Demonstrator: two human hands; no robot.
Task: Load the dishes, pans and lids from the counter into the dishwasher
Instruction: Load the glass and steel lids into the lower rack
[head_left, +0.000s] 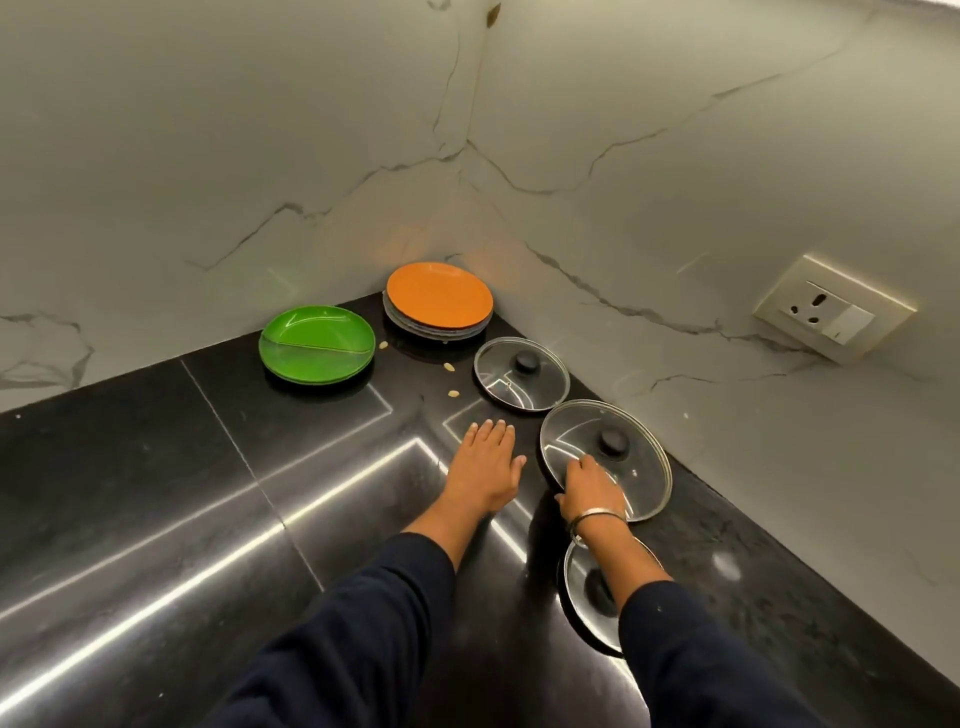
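Three glass lids with black knobs lie in a row along the right side of the black counter: a far lid, a middle lid and a near lid partly under my right forearm. My right hand grips the near rim of the middle lid, which looks slightly tilted. My left hand rests flat on the counter just left of that lid, fingers straight. In the corner, an orange plate tops a stack of grey plates, and green divided plates lie to its left.
Marble walls meet in the corner behind the plates. A wall socket with a switch is on the right wall. A few small crumbs or nuts lie between the plates and the far lid. No dishwasher is in view.
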